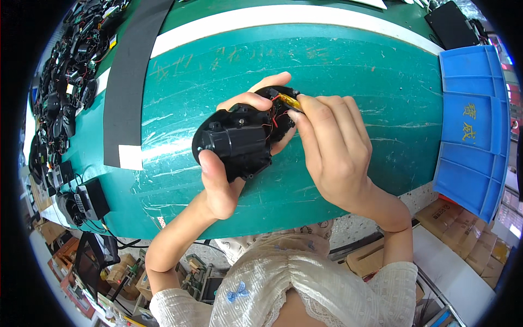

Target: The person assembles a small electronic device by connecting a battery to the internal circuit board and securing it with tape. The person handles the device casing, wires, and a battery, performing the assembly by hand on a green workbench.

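The left hand grips a black plastic housing just above the green mat, thumb pressed on its near edge and fingers curled over the far rim. The right hand is closed in a pinch on a small yellow part at the housing's far end, where thin red wires run into the shell.

The housing looks rigid and light, a hard moulded shell with raised bosses and a boxy block in the middle; its rim gives a firm hold, and the smooth plastic probably slips little in a bare hand. The wires look fine and easy to tear or pull off their joints, so a hold is safer on the shell than near them. The yellow part seems small and delicate and likely wants only a light fingertip pinch.

A blue bin sits well to the right of the right hand. A heap of similar black parts lies far to the left of the left hand.
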`<state>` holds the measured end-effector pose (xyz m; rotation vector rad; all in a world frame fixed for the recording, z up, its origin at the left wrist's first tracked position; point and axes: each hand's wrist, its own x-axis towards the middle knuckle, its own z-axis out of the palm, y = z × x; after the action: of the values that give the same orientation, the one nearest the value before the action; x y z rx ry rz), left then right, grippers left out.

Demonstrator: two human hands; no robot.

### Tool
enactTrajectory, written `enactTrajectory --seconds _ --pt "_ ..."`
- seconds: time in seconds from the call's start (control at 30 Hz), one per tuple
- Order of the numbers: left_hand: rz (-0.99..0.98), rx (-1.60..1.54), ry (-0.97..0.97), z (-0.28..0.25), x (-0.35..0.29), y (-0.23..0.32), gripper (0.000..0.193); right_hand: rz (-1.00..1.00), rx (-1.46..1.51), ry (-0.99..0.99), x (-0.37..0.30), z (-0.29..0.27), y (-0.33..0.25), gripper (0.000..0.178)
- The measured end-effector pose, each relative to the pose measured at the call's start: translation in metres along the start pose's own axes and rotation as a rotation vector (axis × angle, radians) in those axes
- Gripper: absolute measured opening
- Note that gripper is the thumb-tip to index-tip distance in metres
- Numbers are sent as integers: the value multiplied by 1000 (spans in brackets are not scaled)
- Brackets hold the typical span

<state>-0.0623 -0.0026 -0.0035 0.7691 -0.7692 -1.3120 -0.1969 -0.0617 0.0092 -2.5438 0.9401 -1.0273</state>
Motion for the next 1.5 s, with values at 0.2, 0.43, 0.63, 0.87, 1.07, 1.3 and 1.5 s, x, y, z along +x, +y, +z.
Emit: enactTrajectory --seconds 0.2,0.43,0.63,0.87,1.07,1.3,1.5 --pt "46 33 -66 -4 1 -3 77 5 -60 -22 -3 5 0 20" --pt "18 41 -19 -7 3 -8 73 -43 -38 -11 0 14 13 21" --pt "12 -74 -70 -12 2 -8 75 -32 48 30 5 6 9 21" --pt "28 -63 -61 -3 2 -1 76 -139 133 165 4 6 11 17" --pt "16 -40 -68 -4 -1 2 75 -183 123 165 3 8 10 20" --pt "72 46 -20 -5 -2 -5 74 -255 -46 210 2 17 11 23" --pt "81 17 -17 -2 -1 -4 74 -280 -73 226 3 17 11 22"
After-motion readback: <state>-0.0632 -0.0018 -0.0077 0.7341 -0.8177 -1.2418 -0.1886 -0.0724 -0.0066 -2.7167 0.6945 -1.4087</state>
